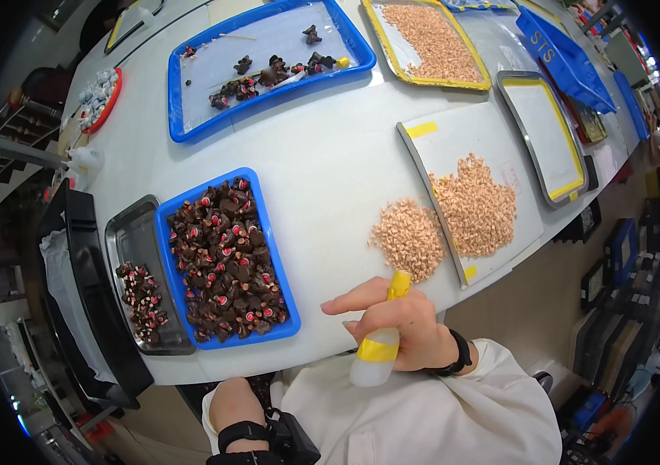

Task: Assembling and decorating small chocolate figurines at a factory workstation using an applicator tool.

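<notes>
My right hand (pixel 407 322) is closed around a small squeeze bottle (pixel 376 364) with a yellow cap and a yellow band. The bottle is tilted, its cap end pointing away from me, and the index finger reaches out to the left. Just beyond the hand lies a heap of small peach-coloured pieces (pixel 410 240) on the table. More such pieces (pixel 476 209) are spread on a white board (pixel 404 174) beside it. At the lower edge only a bare part of my left arm shows, with a black strap; its hand is out of sight.
A blue tray (pixel 287 287) full of dark brown pieces with red spots stands left, against a metal tray (pixel 124 225). Another blue tray (pixel 176 116) lies farther back, near a yellow-edged tray (pixel 485 77) of peach pieces. The table's front edge (pixel 322 353) runs before me.
</notes>
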Motion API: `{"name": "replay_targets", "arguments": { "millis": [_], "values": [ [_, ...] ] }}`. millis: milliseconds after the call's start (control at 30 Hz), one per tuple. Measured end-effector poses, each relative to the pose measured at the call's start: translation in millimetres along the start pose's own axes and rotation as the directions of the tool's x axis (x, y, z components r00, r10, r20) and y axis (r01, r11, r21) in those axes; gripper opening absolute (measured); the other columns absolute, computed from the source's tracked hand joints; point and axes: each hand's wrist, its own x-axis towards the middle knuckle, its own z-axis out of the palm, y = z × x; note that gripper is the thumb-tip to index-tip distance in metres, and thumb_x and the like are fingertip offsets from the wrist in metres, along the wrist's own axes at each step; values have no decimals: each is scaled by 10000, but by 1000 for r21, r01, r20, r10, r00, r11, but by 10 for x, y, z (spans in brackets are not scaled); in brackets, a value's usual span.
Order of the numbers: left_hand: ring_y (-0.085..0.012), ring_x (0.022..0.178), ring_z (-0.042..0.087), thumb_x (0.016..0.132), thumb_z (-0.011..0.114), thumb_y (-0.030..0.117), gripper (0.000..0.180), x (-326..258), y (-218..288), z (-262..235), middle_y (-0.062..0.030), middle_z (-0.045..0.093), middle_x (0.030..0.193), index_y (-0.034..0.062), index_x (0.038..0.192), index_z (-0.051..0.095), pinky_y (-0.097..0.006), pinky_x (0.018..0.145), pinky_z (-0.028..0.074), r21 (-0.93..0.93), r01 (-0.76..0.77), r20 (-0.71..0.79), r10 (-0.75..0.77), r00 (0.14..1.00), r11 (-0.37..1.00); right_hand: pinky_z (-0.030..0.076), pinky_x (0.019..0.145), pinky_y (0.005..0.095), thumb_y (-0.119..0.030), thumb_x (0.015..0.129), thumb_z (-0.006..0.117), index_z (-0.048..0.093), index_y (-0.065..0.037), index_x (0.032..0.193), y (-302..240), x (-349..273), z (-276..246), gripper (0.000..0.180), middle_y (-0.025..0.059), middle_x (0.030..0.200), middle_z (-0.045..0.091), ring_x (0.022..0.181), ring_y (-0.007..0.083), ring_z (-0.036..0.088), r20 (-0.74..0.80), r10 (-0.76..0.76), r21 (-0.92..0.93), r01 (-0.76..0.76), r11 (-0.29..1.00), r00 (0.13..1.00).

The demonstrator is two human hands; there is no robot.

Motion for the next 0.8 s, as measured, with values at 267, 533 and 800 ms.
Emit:
{"name": "replay_targets", "arguments": {
  "millis": [267, 533, 800],
  "values": [
    [-311, 1247, 371, 934, 478, 199, 385, -14, -8, -16, -175, 410, 1336, -4, 1259, 439, -446, 1045, 332, 31, 17, -14, -17, 1000, 999, 492, 638, 320, -71, 671, 722, 501, -77, 883, -11, 13, 20, 306, 159, 1008, 636, 762, 254, 616, -2, -2, 5, 2, 1000, 1000],
    [-290, 1243, 381, 896, 540, 144, 382, -35, -57, -29, -167, 423, 1321, -4, 1240, 465, -428, 1024, 365, -378, 212, -47, -248, 968, 901, 498, 614, 324, -90, 655, 736, 510, -67, 903, 13, 21, 71, 336, 152, 992, 634, 737, 263, 616, -14, -56, -70, 55, 996, 998],
    [-246, 1220, 411, 797, 650, 50, 413, -31, -5, -45, -130, 446, 1293, 3, 1188, 526, -382, 965, 431, -181, 22, -154, -50, 987, 983, 500, 609, 325, -99, 650, 739, 517, -67, 892, -10, 29, 83, 330, 143, 991, 636, 730, 262, 617, -27, -78, -102, 75, 992, 997]
  ]
}}
